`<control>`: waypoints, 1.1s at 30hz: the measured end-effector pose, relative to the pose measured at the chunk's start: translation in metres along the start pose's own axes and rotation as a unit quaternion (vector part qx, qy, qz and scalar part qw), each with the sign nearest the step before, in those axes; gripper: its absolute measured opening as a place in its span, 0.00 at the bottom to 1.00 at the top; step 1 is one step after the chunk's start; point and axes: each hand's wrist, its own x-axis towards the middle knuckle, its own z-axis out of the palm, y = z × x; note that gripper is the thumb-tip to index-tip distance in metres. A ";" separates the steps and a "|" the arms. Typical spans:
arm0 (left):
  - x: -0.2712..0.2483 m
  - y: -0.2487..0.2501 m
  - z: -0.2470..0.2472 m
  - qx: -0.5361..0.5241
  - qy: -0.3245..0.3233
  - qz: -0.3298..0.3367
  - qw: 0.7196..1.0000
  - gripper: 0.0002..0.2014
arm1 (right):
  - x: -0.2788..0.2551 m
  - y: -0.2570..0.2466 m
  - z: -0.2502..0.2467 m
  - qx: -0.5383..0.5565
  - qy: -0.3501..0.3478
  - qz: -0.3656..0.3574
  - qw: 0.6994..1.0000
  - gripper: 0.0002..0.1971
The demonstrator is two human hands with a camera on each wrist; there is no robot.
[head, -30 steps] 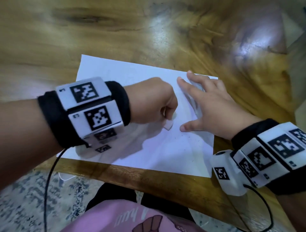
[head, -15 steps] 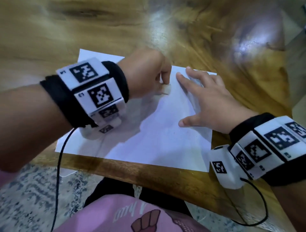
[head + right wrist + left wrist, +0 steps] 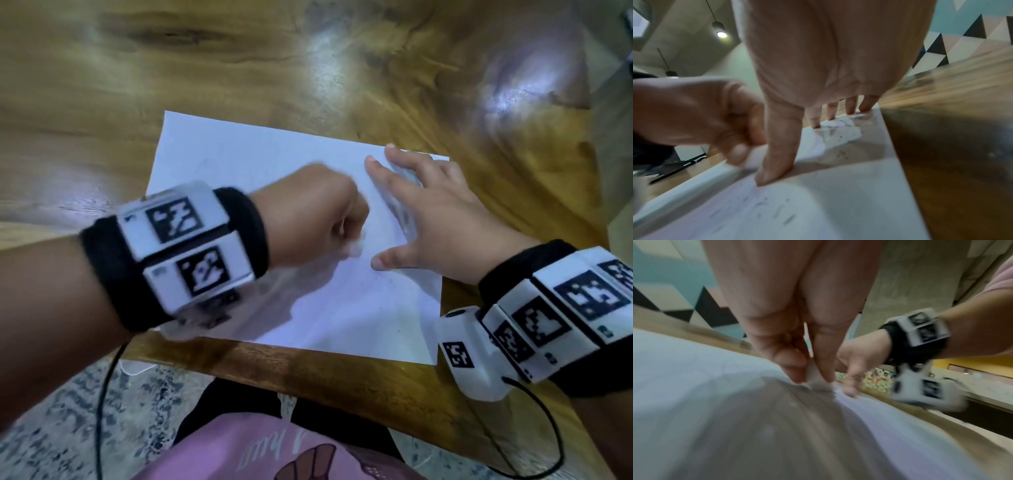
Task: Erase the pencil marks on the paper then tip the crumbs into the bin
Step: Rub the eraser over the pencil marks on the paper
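Glossy wooden table [image 3: 239,68] fills the upper part of the head view, with speckled floor [image 3: 51,428] and a pink garment [image 3: 239,452] along the bottom edge. White paper [image 3: 359,308] lies flat at the middle of the frame, its lower edge close to the table's near edge.

Left hand [image 3: 315,216], blurred at centre frame, is curled into a fist over the paper and pinches a small white eraser [image 3: 356,246] between thumb and fingers; in the left wrist view the eraser [image 3: 813,378] sits squeezed between the fingertips with its lower end on the sheet. Right hand [image 3: 438,222], at right of centre, lies flat on the paper with fingers spread wide, fingertips near the sheet's upper right corner and the thumb pointing left, close beside the eraser.

Right wrist view shows the thumb pressed onto the paper [image 3: 838,203], the left hand [image 3: 701,113] just to its left at mid frame, and short grey crumbs [image 3: 777,211] scattered over the sheet in the lower half of the frame. Faint pencil marks [image 3: 838,134] show under the spread fingers [image 3: 813,118]. Both wrists wear black bands with tag-marked white blocks [image 3: 185,246], cables trailing toward the bottom.
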 end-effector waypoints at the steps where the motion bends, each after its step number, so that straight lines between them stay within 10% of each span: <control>1: -0.010 0.001 0.005 -0.016 -0.035 0.007 0.999 0.09 | 0.000 0.000 0.000 0.002 -0.001 -0.002 1.000 0.57; 5: -0.029 0.007 0.012 -0.046 -0.137 -0.009 0.990 0.03 | 0.000 0.000 0.001 0.000 0.003 -0.006 1.000 0.57; 10: 0.011 0.000 -0.011 0.021 0.013 -0.038 0.999 0.08 | 0.000 -0.001 -0.001 -0.015 -0.005 -0.007 1.000 0.56; 21: 0.014 0.011 0.002 0.007 0.050 -0.039 0.998 0.06 | 0.001 0.006 -0.004 0.000 -0.014 -0.022 1.000 0.50; 28: -0.039 0.007 0.023 -0.037 -0.152 0.008 0.988 0.02 | 0.000 0.006 -0.005 0.009 -0.021 -0.025 0.999 0.49; 33: 0.000 0.005 -0.002 0.007 0.018 0.000 1.000 0.05 | -0.001 0.006 -0.005 0.006 -0.017 -0.022 1.000 0.50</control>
